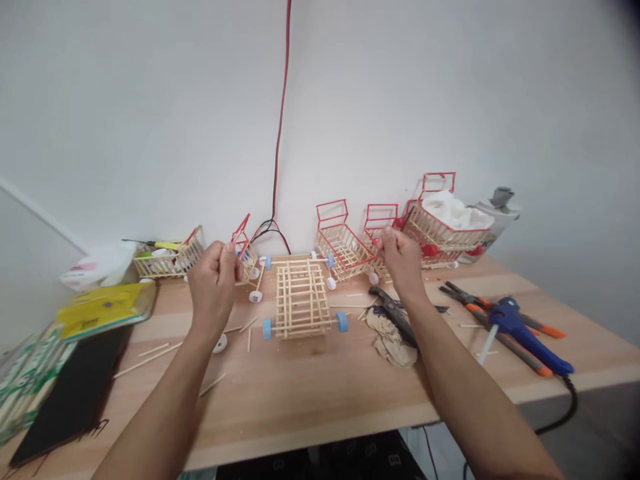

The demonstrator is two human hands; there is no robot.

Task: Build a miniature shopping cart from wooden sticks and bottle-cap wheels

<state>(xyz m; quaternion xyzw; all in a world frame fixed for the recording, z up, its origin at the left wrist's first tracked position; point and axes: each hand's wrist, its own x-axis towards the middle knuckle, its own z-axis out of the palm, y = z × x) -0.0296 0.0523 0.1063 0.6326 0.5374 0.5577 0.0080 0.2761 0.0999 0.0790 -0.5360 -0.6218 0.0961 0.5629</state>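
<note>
A small cart frame of pale wooden sticks (301,297) lies on the table between my hands, with light blue wheels (342,322) at its corners. My left hand (214,280) is raised to the left of the frame, closed into a fist with the thumb on top. My right hand (400,260) is raised on the other side, closed in the same way. No thing sticks out of either fist, and neither touches the frame. Behind my left hand is a stick cart with a red handle (241,230), partly hidden.
More red-edged stick carts (345,250) stand along the wall, one holding white material (453,210). To the right lie a blue glue gun (525,337), pliers (493,333) and a crumpled glove (393,340). A yellow packet (103,308) and black board (75,393) are left. Loose sticks are scattered.
</note>
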